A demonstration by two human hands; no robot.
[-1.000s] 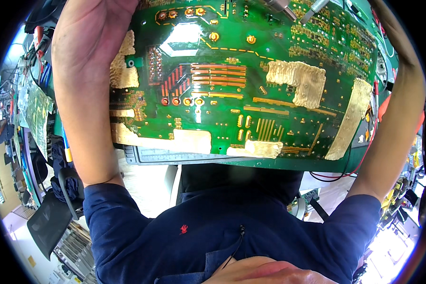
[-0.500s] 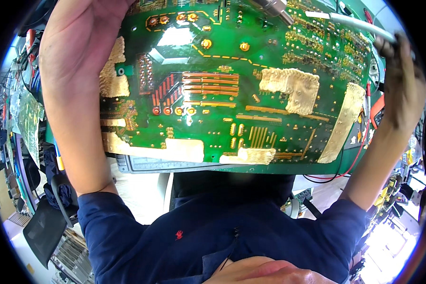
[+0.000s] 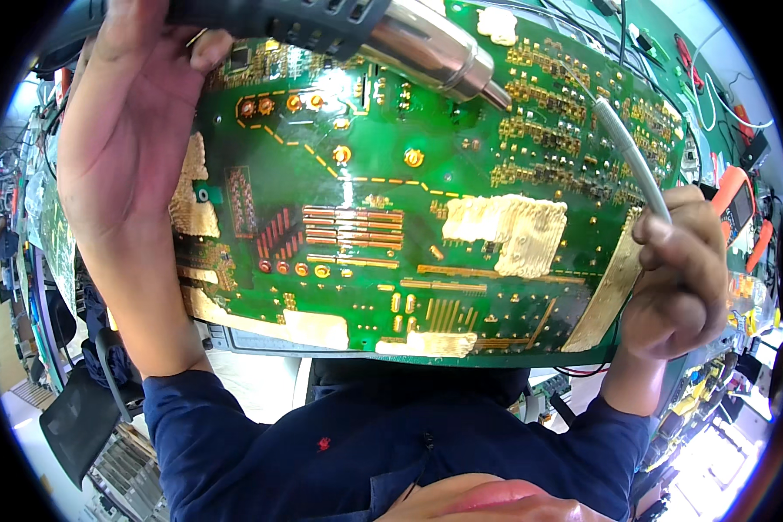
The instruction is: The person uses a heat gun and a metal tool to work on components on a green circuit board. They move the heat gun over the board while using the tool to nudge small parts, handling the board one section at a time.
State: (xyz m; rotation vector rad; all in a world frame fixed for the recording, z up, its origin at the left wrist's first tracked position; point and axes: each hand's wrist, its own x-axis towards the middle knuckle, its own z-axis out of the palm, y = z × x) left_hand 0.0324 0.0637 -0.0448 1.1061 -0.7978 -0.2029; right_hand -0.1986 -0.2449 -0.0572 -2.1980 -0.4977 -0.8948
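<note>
My left hand point(image 3: 129, 113) grips a black hot-air gun point(image 3: 283, 26) at the upper left; its silver nozzle point(image 3: 444, 65) angles down over clustered small components on a large green circuit board point(image 3: 374, 174). My right hand point(image 3: 679, 270) pinches a slender silver-grey tool point(image 3: 626, 143), its tip pointing up-left over those components, a short way right of the nozzle; the tip is thin and hard to make out. Pale ribbed patches point(image 3: 505, 235) cover parts of the board, and rows of copper bars point(image 3: 352, 222) cross its middle.
A green bench point(image 3: 652, 17) carries cables, red-handled tools point(image 3: 689, 65), an orange-handled item point(image 3: 727, 189) and a dark device at the right. A black chair point(image 3: 70, 426) stands lower left. A grey metal item point(image 3: 261, 344) lies under the board's near edge.
The hot-air gun shows much more, its nozzle lower. My right hand has come down and inward with the silver tool, which now tilts more steeply. The board appears lower in view.
</note>
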